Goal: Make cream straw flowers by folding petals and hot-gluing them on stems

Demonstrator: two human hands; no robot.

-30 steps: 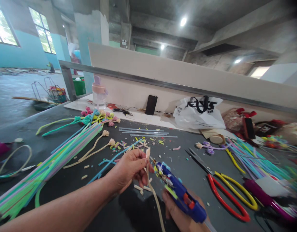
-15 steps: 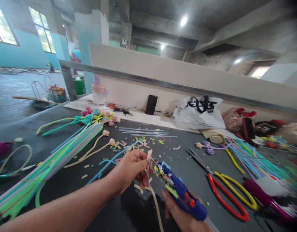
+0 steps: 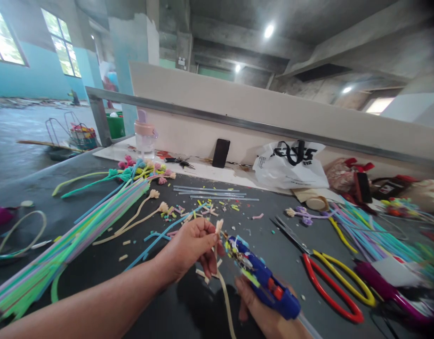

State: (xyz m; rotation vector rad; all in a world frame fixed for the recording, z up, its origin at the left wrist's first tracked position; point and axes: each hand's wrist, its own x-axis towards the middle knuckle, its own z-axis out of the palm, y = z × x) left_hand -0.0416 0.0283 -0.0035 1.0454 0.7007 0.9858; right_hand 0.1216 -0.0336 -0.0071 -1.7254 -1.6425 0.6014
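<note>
Between the fingers of my left hand (image 3: 194, 247) is the upper end of a cream fuzzy craft stem (image 3: 224, 296), its pale tip sticking up and its tail hanging toward the table's front. My right hand (image 3: 261, 306) is wrapped round a blue hot glue gun (image 3: 264, 280) with a clear glue stick leaving its rear. Dried glue and coloured scraps cling to the gun's front. The nozzle points at the cream stem just under its tip, close to my left fingers; whether they touch I cannot tell. Short cream pieces (image 3: 203, 274) lie beneath my left hand.
Scissors (image 3: 330, 273) with red and yellow handles lie open at right. Bundled coloured stems (image 3: 86, 226) stretch across the left. Clear glue sticks (image 3: 213, 193) and cut scraps lie behind my hands. A phone (image 3: 221, 153), water bottle (image 3: 145, 139) and plastic bag (image 3: 291, 165) stand along the back.
Almost nothing differs. The glue gun and my right hand have shifted very slightly left, with the nozzle still by the cream stem.
</note>
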